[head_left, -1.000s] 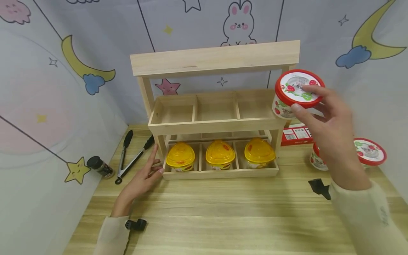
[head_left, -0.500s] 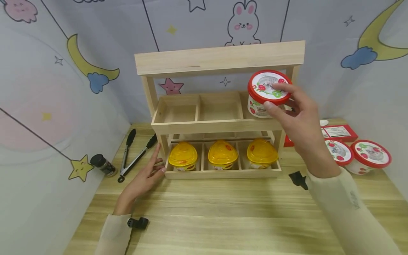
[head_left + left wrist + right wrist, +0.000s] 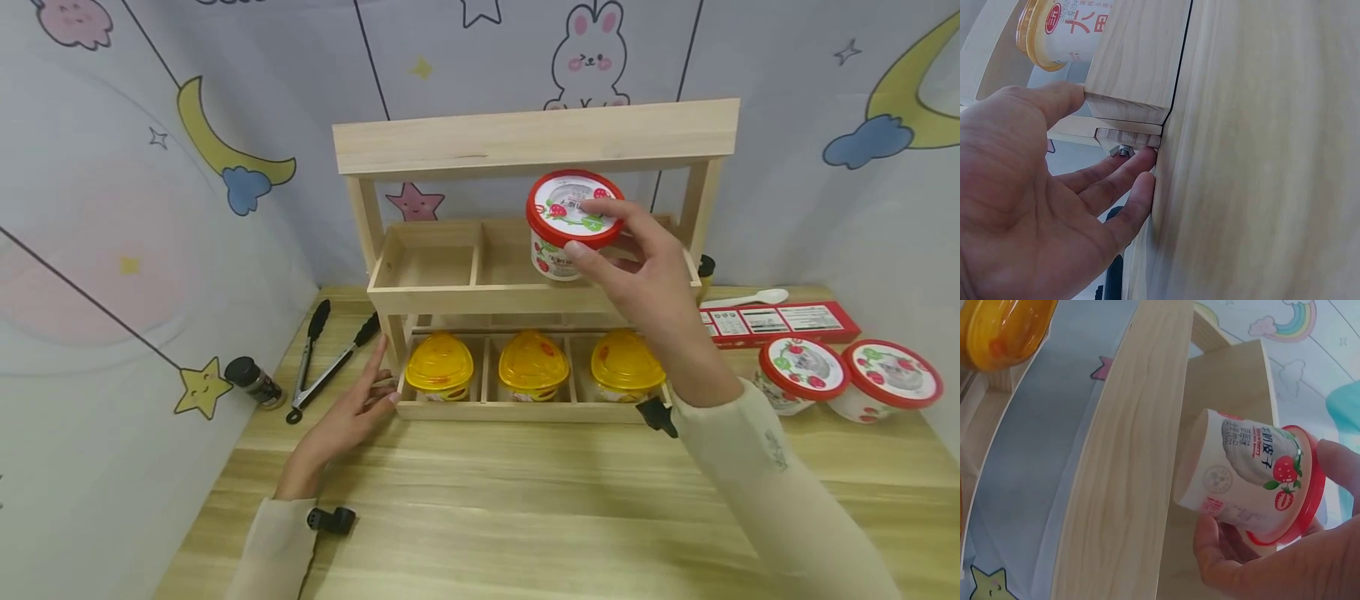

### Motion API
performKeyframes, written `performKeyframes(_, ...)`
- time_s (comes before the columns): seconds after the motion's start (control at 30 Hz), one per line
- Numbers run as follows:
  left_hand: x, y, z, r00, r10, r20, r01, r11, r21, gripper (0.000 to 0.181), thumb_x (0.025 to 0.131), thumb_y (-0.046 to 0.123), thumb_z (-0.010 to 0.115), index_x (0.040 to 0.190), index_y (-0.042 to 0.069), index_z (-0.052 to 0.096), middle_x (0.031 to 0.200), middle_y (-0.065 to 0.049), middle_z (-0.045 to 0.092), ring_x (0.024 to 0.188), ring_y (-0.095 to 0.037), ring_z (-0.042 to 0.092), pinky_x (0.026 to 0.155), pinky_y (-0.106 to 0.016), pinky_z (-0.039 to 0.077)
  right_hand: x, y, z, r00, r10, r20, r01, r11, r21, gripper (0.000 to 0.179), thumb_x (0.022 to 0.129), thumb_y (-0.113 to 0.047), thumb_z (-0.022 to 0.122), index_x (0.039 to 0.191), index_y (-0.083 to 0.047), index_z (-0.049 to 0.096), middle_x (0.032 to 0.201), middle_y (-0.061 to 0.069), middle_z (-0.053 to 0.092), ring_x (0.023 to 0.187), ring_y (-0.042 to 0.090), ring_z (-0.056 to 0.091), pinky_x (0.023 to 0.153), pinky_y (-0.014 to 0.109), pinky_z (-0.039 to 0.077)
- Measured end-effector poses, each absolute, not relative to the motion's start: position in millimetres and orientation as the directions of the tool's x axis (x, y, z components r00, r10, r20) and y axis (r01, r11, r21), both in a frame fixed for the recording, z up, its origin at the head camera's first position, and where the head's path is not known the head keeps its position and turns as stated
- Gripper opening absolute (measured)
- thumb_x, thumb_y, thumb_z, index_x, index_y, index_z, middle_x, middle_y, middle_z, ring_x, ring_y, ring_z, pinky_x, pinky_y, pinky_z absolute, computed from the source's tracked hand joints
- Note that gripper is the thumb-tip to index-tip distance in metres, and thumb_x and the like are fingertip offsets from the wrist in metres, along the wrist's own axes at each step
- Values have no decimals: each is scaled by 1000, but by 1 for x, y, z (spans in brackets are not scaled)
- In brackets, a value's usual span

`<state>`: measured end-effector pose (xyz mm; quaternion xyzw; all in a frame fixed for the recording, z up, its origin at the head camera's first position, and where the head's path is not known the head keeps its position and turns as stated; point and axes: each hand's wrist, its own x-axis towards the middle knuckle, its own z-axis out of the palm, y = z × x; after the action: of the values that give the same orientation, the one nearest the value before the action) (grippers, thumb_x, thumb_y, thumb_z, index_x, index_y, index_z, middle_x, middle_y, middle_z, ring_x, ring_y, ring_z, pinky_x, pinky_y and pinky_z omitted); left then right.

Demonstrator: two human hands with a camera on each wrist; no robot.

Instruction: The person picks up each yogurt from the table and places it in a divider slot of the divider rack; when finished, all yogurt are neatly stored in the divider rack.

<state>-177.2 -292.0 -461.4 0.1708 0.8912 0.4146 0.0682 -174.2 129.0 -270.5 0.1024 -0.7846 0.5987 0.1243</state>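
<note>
My right hand (image 3: 648,279) grips a strawberry-printed tub (image 3: 558,254) with a red lid, thumb and fingers around its lid and side. In the head view the tub is in front of the upper tier of a wooden rack (image 3: 465,298), over its middle and right compartments. The right wrist view shows the tub (image 3: 1254,478) tilted there; whether it touches the wood I cannot tell. With fingers extended, my left hand (image 3: 341,425) touches the rack's lower left corner. In the left wrist view its fingers (image 3: 1125,181) lie against the wooden end (image 3: 1129,106).
Several yellow-lidded cups (image 3: 534,365) fill the rack's lower tier. Black-tipped tongs (image 3: 326,383) and a dark-capped jar (image 3: 255,383) lie at the left. Two more red-lidded tubs (image 3: 802,371) stand at the right, before a red box (image 3: 780,323) and a white spoon (image 3: 750,298).
My right hand has carried the tub leftward, from the rack's right end to its middle. My left hand has stayed at the lower left corner. The head view has shifted slightly.
</note>
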Motion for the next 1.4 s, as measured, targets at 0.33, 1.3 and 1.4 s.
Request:
performKeyframes(0.33,-178,-291,-462,-929,371,17,249,589,769,89,114,25,56,172,41,-10,166,-38,36,142,-55,57,119,-71,44,-187,104,-275,-934,-98,342,-356,235,-904,49,101,-33,76,147,-27,62,152,0,60,132,21,58,111,40,51)
performKeyframes(1.3,-178,-291,-462,-928,372,22,250,578,777,90,114,22,55,172,40,-10,165,-38,37,142,-55,57,120,-70,44,-220,25,-269,-900,-279,336,-399,217,-891,48,99,-33,78,144,-26,64,148,3,63,125,25,64,108,42,60)
performKeyframes(1.4,-177,-291,-462,-931,365,24,246,578,778,90,113,22,56,172,41,-10,165,-38,37,141,-55,57,120,-70,44,-222,19,-270,-896,-291,336,-402,205,-893,47,99,-32,77,144,-25,64,144,4,65,119,25,69,101,39,64)
